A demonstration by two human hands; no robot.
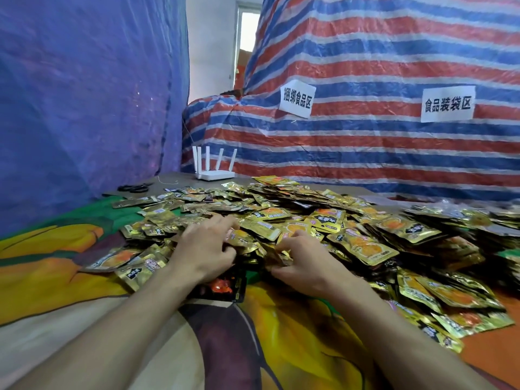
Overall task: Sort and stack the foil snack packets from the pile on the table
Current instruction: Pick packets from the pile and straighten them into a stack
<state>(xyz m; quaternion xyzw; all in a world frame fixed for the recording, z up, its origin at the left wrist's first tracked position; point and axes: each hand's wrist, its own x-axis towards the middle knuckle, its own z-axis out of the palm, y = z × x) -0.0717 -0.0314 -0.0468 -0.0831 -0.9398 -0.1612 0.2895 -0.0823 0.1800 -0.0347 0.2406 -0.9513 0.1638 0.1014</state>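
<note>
The fingers of the left hand are bent down over the near edge of the pile of foil packets, and the thumb is drawn in beneath them, so a few gold packets are clutched between. The fingers of the right hand curl inward likewise, thumb low, nipping crumpled gold packets just beside the left hand. The fingertips of both hands are buried among the foil, so how many packets each holds cannot be made out. A dark packet with red print lies partly hidden under the left wrist. Both forearms reach forward from the bottom edge, palms down, and the hands sit near each other at the front of the pile. The pile spreads across the cloth-covered surface and is cut off at the right edge.
</note>
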